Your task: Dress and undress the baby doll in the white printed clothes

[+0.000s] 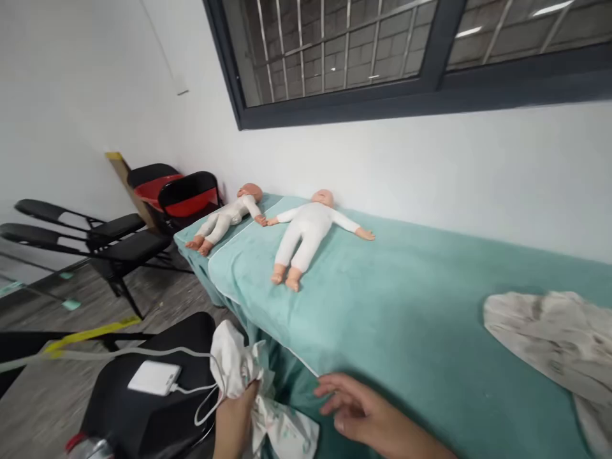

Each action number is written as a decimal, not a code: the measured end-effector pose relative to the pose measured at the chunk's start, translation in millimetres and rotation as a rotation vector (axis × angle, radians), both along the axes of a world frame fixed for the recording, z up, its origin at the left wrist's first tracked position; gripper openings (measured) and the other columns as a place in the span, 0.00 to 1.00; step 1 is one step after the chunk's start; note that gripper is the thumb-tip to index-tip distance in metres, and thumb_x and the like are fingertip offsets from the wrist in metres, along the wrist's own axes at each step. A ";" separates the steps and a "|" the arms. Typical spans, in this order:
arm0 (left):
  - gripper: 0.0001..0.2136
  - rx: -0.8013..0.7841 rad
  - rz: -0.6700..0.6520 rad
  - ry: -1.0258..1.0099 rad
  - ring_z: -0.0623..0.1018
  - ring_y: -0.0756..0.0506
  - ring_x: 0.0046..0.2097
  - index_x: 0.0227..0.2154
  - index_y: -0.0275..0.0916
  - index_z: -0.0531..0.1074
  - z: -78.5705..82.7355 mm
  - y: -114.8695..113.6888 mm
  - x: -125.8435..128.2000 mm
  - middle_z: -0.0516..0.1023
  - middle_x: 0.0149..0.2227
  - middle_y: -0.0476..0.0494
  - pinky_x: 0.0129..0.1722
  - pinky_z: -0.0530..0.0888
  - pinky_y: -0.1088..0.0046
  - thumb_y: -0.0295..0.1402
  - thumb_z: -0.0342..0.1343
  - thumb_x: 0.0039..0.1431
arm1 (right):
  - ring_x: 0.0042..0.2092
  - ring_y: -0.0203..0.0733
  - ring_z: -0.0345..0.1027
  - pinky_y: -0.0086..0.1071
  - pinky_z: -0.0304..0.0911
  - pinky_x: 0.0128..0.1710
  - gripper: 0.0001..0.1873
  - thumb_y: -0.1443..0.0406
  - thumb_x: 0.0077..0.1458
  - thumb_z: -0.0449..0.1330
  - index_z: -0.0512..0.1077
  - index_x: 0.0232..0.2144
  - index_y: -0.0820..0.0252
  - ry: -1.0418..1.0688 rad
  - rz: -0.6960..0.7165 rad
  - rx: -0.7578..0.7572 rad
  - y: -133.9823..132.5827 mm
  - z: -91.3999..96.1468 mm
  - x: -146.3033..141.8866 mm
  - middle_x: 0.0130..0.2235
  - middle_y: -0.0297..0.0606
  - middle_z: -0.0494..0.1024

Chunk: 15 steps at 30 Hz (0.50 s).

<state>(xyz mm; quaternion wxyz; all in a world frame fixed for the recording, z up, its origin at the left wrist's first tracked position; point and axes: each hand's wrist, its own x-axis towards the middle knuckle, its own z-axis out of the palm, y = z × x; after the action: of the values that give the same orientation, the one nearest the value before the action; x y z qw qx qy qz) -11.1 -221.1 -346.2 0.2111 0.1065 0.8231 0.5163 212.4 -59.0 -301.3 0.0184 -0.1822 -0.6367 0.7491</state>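
My left hand (238, 414) is closed round a bunched white cloth (234, 363) with a faint print, held low beside the table's front edge. My right hand (361, 411) hovers open over the teal towel (382, 299) covering the table, fingers spread and pointing left, holding nothing. Farther back lie two baby dolls in white suits on their backs: one doll (306, 233) with arms spread in the middle, another doll (227, 217) at the far left end.
A crumpled grey-white cloth (554, 338) lies on the towel at the right. A black chair (143, 395) at lower left carries a white power bank (153, 378) with a cable. Folding chairs (119, 239) and red-seated chairs (189, 197) stand along the left wall.
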 end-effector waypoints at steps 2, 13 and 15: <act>0.24 -0.048 0.056 0.034 0.69 0.36 0.62 0.53 0.38 0.68 -9.8 -14.9 -15.0 0.76 0.53 0.36 0.63 0.63 0.57 0.42 0.55 0.54 | 0.54 0.47 0.68 0.42 0.61 0.55 0.27 0.58 0.54 0.61 0.66 0.56 0.56 0.017 -0.011 -0.045 -4.9 -16.3 -3.0 0.57 0.47 0.70; 0.20 -0.761 -0.206 0.633 0.77 0.36 0.49 0.55 0.36 0.67 -20.1 -39.1 -59.4 0.73 0.54 0.33 0.44 0.73 0.60 0.29 0.42 0.62 | 0.53 0.46 0.69 0.39 0.60 0.59 0.24 0.61 0.51 0.58 0.71 0.52 0.57 -0.204 -0.064 0.006 -13.2 -74.9 35.0 0.55 0.46 0.72; 0.24 -0.850 -0.294 0.732 0.77 0.36 0.49 0.57 0.37 0.67 -14.3 -36.2 -61.6 0.71 0.58 0.35 0.45 0.73 0.59 0.23 0.41 0.60 | 0.52 0.47 0.70 0.38 0.61 0.58 0.24 0.60 0.50 0.58 0.72 0.50 0.58 -0.258 -0.089 -0.005 -14.7 -91.8 45.0 0.54 0.47 0.73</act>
<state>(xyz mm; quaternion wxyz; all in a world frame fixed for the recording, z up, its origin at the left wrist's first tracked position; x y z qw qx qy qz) -72.7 -257.3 -360.4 0.0063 0.2973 0.9541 0.0355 257.5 -73.8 -393.2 -0.0310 -0.3050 -0.6233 0.7194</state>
